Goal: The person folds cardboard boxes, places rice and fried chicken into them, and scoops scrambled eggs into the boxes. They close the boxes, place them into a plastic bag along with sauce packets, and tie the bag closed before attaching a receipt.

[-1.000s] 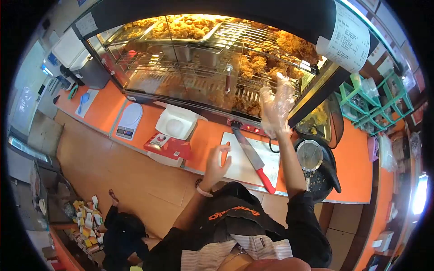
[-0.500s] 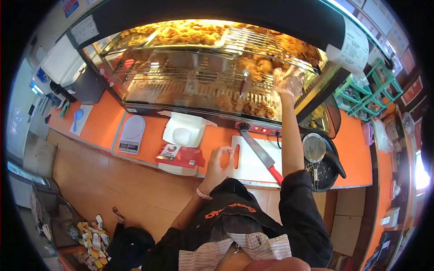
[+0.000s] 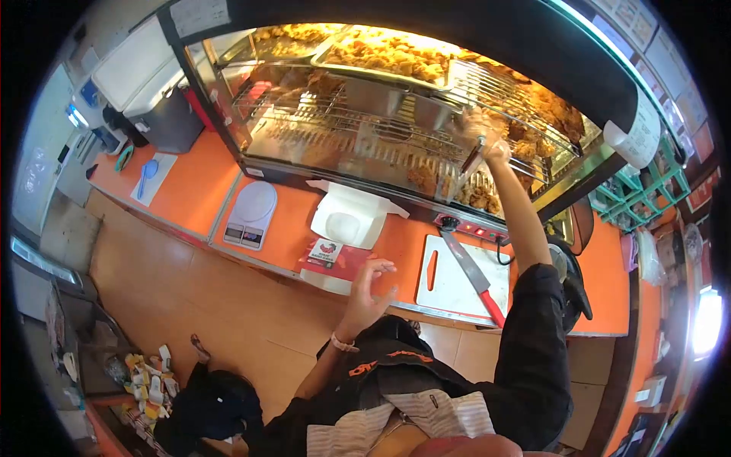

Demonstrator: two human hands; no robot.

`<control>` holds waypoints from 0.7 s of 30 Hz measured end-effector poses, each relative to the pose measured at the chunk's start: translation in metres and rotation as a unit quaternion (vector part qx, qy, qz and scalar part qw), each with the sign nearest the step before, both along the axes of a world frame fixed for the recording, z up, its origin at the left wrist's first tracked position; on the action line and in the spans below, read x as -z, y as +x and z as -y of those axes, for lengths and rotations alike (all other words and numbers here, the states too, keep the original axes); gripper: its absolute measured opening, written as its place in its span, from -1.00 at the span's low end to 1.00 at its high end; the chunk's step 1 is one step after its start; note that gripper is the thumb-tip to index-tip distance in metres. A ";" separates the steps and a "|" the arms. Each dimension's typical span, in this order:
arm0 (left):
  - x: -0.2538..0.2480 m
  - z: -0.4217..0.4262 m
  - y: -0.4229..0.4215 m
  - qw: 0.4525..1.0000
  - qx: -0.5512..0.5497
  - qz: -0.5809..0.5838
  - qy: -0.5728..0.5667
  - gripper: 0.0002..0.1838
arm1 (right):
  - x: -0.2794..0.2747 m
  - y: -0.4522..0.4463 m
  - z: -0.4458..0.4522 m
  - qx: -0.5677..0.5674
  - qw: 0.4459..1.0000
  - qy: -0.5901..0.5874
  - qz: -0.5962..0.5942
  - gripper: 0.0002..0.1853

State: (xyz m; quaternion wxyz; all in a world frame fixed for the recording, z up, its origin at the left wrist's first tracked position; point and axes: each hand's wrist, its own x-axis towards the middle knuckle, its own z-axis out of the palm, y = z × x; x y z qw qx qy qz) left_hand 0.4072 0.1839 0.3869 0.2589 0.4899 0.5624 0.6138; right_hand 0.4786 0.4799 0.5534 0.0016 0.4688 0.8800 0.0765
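Observation:
My right hand [image 3: 485, 135], in a clear plastic glove, reaches to the display case near its door handle [image 3: 474, 153]; its fingers are blurred, and whether they hold anything is hidden. Fried chicken [image 3: 537, 107] lies on the racks behind it. My bare left hand [image 3: 371, 295] hovers at the counter's front edge with its fingers apart and nothing in it. Beside it stands an open white and red box [image 3: 344, 222] with a white mound inside. To the right, a knife with a red handle [image 3: 491, 306] rests on a white cutting board [image 3: 439, 298].
A kitchen scale [image 3: 253, 212] and a blue spoon [image 3: 148, 171] are on the orange counter's left part. Green baskets [image 3: 632, 199] and a dark pan [image 3: 576, 293] stand at the right. Another person [image 3: 209, 407] is low on the floor at the lower left.
My right hand has moved up and left across the case front, away from the chicken at the right end. My left hand stays near the counter edge. The view has shifted.

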 end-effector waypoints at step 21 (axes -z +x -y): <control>0.106 -0.041 -0.223 0.911 -0.120 -0.292 -0.267 -0.61 | 0.197 0.043 0.122 0.035 0.629 -0.359 -0.689 -0.67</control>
